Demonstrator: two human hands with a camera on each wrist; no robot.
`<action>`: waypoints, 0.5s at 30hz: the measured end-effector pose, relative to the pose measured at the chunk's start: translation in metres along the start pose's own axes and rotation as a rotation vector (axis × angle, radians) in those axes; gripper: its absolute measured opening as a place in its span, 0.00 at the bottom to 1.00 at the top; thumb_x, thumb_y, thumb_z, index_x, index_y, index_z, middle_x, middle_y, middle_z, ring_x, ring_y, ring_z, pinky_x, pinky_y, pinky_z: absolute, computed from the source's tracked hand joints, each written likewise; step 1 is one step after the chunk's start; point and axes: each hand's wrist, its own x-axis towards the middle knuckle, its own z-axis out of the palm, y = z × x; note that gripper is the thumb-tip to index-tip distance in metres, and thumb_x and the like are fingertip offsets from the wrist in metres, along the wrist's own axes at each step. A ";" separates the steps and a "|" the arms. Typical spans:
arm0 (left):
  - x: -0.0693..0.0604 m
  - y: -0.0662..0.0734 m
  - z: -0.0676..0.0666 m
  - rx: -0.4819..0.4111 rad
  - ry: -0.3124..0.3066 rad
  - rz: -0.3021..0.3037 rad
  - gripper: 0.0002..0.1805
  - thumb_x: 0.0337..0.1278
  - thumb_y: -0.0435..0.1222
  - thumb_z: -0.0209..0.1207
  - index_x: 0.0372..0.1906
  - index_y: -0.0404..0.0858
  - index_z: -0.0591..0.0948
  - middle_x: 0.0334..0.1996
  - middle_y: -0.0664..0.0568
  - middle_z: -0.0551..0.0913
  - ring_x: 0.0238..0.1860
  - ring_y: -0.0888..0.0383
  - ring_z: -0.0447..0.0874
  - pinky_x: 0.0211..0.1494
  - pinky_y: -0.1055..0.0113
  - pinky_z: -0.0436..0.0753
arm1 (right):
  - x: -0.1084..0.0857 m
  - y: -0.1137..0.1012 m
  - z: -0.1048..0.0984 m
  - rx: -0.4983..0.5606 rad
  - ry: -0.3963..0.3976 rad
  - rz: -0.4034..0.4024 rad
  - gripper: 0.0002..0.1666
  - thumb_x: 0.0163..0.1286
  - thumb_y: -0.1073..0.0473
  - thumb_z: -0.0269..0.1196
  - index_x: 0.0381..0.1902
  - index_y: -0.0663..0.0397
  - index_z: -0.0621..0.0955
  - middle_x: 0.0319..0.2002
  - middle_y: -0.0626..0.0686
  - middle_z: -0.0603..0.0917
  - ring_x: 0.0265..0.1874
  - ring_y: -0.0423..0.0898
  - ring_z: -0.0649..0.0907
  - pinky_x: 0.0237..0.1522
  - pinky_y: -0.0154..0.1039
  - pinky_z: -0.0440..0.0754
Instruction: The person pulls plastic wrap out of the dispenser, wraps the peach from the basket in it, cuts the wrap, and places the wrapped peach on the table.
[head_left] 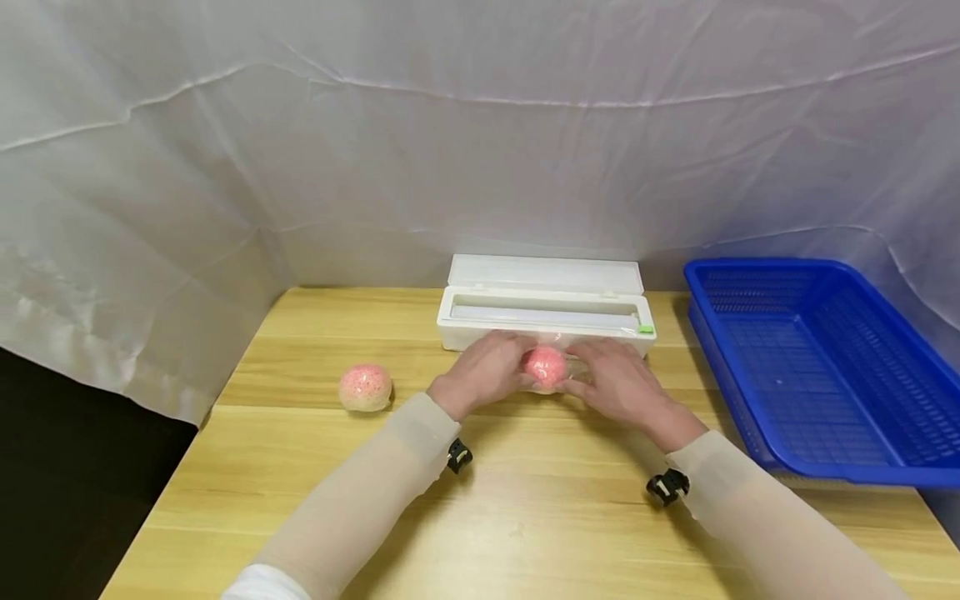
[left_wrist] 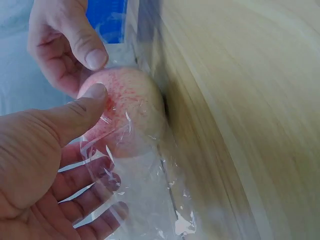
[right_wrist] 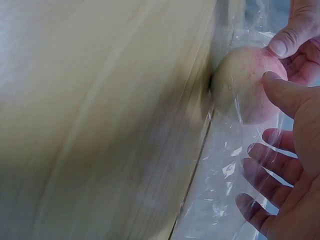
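- Presently, a pink-and-cream peach [head_left: 545, 367] is located between the two hands, just in front of the white box; whether it rests on the table [head_left: 480, 533] or is slightly lifted cannot be told.
- A clear film [left_wrist: 145, 200] lies against this peach, wrinkled and shiny, and it extends along both hands.
- The left hand [head_left: 491, 368] has its thumb tip upon the peach, while its other fingers are spread and a little bent, seen through the film.
- The right hand [head_left: 621, 382] is in a similar position from the other side: the thumb touches the peach, the remaining fingers are spread apart behind the film. A firm pinch is not shown by either hand.
- Directly behind the hands stands the white box [head_left: 453, 333], with its lid [head_left: 545, 273] raised at the back; inside lies a white roll [head_left: 540, 317], and a small green piece [head_left: 646, 330] is at the right end.
- To the left, well apart from the hands, a second peach [head_left: 365, 387] sits on the table; its surface is glossy.
- At the right side, a blue basket [head_left: 738, 417] with perforated walls is placed.
- Beyond the table hangs a pale cloth [head_left: 480, 167], with creases.
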 end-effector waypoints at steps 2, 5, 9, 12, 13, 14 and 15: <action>-0.001 0.000 0.000 0.012 -0.003 0.007 0.26 0.66 0.47 0.71 0.64 0.42 0.82 0.51 0.54 0.88 0.56 0.55 0.85 0.68 0.59 0.80 | -0.002 0.001 -0.001 0.005 0.005 0.001 0.39 0.70 0.37 0.70 0.68 0.56 0.80 0.68 0.62 0.81 0.71 0.67 0.75 0.73 0.70 0.67; -0.002 -0.001 0.000 0.011 -0.011 0.016 0.24 0.67 0.45 0.71 0.63 0.43 0.82 0.50 0.54 0.88 0.55 0.55 0.85 0.67 0.60 0.81 | -0.006 0.001 -0.002 0.005 0.018 -0.004 0.39 0.70 0.36 0.70 0.66 0.57 0.81 0.68 0.63 0.81 0.70 0.69 0.75 0.72 0.71 0.68; -0.004 0.000 -0.001 0.002 -0.016 0.022 0.24 0.66 0.45 0.72 0.63 0.43 0.82 0.54 0.54 0.87 0.57 0.55 0.84 0.67 0.60 0.80 | -0.008 0.000 -0.004 0.002 0.035 -0.016 0.37 0.69 0.36 0.70 0.64 0.57 0.82 0.66 0.63 0.83 0.68 0.68 0.77 0.70 0.70 0.70; -0.005 0.000 -0.001 0.001 -0.023 0.019 0.28 0.65 0.44 0.72 0.67 0.42 0.80 0.58 0.52 0.87 0.62 0.54 0.82 0.71 0.59 0.78 | -0.008 -0.001 -0.004 0.011 0.041 -0.013 0.37 0.69 0.37 0.71 0.64 0.57 0.83 0.64 0.63 0.84 0.67 0.67 0.78 0.70 0.69 0.71; -0.005 0.001 -0.001 0.000 -0.026 0.017 0.30 0.65 0.44 0.73 0.68 0.42 0.80 0.60 0.52 0.86 0.64 0.53 0.81 0.73 0.59 0.77 | -0.009 -0.001 -0.004 0.013 0.042 -0.012 0.37 0.69 0.37 0.70 0.64 0.56 0.83 0.64 0.62 0.84 0.67 0.66 0.78 0.70 0.69 0.71; -0.006 0.001 -0.001 -0.004 -0.032 0.014 0.31 0.64 0.44 0.73 0.69 0.42 0.79 0.62 0.51 0.85 0.66 0.52 0.81 0.74 0.58 0.75 | -0.009 -0.001 -0.005 0.020 0.041 -0.006 0.37 0.69 0.36 0.70 0.64 0.56 0.83 0.64 0.62 0.84 0.67 0.66 0.78 0.70 0.68 0.71; -0.007 0.001 -0.001 -0.007 -0.038 0.010 0.33 0.64 0.45 0.73 0.71 0.42 0.78 0.65 0.51 0.84 0.68 0.52 0.79 0.76 0.57 0.74 | -0.009 -0.001 -0.005 0.024 0.041 -0.004 0.37 0.70 0.36 0.70 0.64 0.56 0.83 0.64 0.62 0.84 0.68 0.66 0.78 0.71 0.68 0.70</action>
